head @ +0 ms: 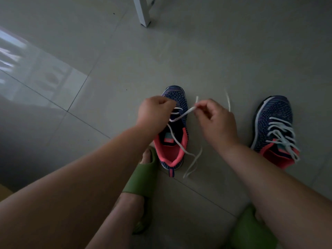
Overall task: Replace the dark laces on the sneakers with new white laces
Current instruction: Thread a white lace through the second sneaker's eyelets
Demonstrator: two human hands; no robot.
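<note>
Pinching the white lace [183, 115] in our right hand [214, 121], we steady the near sneaker [173, 139] on the floor [107, 87], left hand [154, 112] curled at its eyelets; a hard tug could unthread crossings.

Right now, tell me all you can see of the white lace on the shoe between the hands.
The white lace is a flat woven cord, threaded only through the lowest eyelets near the toe of the left sneaker. The right hand pinches one end, pulled taut up and to the right. The left hand covers the eyelets on its side. The other end trails loose across the pink heel opening onto the floor.
</note>
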